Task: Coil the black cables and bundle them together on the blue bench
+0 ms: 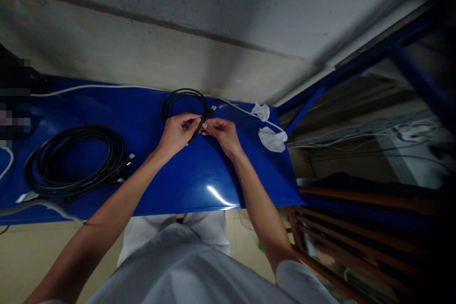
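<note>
A small coil of black USB cable [185,90] is gripped by my left hand [178,133], with thumb and fingers closed round one side of its loops. The coil leans up from the blue table, and a metal-tipped USB plug [213,108] sticks out beyond my fingers. My right hand [221,132] meets the same side of the coil in a pinch, thumb against fingertips. Whatever lies between those right fingertips is too small to make out. To the left, a larger coil of black cables [117,140] with several metal plugs lies flat on the table.
The blue table [213,171] runs along a pale wall [142,40]. A white cable [107,86] trails along its back edge. Two crumpled white pieces [272,140] lie at the right end, by a blue metal frame [302,109]. A grey cable [46,204] crosses the front left.
</note>
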`<state>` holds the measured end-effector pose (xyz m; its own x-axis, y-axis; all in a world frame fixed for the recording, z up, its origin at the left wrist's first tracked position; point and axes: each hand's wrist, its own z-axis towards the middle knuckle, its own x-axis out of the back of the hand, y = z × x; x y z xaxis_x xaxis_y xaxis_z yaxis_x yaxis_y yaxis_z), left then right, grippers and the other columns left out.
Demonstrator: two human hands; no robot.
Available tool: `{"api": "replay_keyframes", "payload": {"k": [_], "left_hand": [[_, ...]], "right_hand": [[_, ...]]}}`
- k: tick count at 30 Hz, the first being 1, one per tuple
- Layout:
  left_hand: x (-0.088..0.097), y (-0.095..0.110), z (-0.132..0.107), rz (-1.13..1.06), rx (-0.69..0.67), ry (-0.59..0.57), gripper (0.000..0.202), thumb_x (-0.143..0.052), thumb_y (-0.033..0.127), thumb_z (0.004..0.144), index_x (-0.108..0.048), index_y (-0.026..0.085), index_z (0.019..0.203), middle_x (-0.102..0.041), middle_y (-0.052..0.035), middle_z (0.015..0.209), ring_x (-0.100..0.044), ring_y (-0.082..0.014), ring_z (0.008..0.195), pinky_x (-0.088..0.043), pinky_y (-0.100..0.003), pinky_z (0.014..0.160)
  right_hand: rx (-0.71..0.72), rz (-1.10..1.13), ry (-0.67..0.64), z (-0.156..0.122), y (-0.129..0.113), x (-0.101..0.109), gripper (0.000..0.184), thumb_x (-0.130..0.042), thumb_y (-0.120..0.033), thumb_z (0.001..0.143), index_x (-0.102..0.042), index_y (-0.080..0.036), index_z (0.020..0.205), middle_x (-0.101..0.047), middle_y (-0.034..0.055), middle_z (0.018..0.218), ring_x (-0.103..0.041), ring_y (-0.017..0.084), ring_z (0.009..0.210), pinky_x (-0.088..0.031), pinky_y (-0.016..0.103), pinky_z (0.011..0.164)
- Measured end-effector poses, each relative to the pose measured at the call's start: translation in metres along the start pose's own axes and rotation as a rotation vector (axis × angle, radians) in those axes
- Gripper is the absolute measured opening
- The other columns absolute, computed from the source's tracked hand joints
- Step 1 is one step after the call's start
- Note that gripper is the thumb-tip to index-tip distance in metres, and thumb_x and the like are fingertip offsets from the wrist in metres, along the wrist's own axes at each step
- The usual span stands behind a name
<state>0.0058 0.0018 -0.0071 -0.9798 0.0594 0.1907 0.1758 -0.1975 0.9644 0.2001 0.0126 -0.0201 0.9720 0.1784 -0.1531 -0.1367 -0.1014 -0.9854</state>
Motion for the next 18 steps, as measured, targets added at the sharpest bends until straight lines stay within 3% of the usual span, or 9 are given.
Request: {"api": "replay_keyframes", "payload": {"k": [7, 11, 15, 18], "left_hand": [[-0.002, 0.005, -0.002, 0.092, -0.079, 0.031, 0.027, -0.069, 0.041, 0.103, -0.084, 0.022, 0.113, -0.085, -0.0086, 0.112, -0.078, -0.0184, 0.084, -0.061, -0.029, 0.074], [-0.002, 0.010, -0.003, 0.165, -0.104, 0.029, 0.024, -0.068, 0.037, 0.103, -0.085, 0.022, 0.111, -0.085, -0.0074, 0.110, -0.079, -0.0203, 0.090, -0.061, -0.031, 0.081], [0.001, 0.011, -0.002, 0.207, -0.111, -0.005, 0.022, -0.067, 0.034, 0.103, -0.085, 0.022, 0.110, -0.085, -0.0071, 0.111, -0.080, -0.0225, 0.097, -0.061, -0.031, 0.081], [0.004, 0.011, 0.000, 0.221, -0.114, -0.048, 0.021, -0.068, 0.031, 0.102, -0.085, 0.021, 0.109, -0.086, -0.0074, 0.108, -0.080, -0.0227, 0.095, -0.061, -0.031, 0.081]], "right_hand": [[-0.026, 0.034, 0.010, 0.000, -0.005, -0.002, 0.057, -0.100, -0.057, 0.069, -0.066, -0.024, 0.100, -0.082, 0.0011, 0.091, -0.080, 0.019, 0.082, -0.070, 0.035, 0.079], [0.013, -0.041, -0.010, 0.001, -0.004, 0.001, 0.061, -0.095, -0.066, 0.073, -0.057, -0.026, 0.100, -0.078, -0.0011, 0.082, -0.080, 0.020, 0.078, -0.067, 0.032, 0.069], [0.120, -0.252, -0.002, 0.002, 0.001, 0.009, 0.057, -0.089, -0.067, 0.080, -0.057, -0.026, 0.104, -0.074, -0.0001, 0.084, -0.076, 0.019, 0.075, -0.059, 0.028, 0.060], [0.302, -0.506, 0.158, 0.003, 0.002, 0.015, 0.056, -0.093, -0.061, 0.079, -0.063, -0.026, 0.109, -0.071, 0.0048, 0.105, -0.071, 0.020, 0.089, -0.060, 0.032, 0.071]]}}
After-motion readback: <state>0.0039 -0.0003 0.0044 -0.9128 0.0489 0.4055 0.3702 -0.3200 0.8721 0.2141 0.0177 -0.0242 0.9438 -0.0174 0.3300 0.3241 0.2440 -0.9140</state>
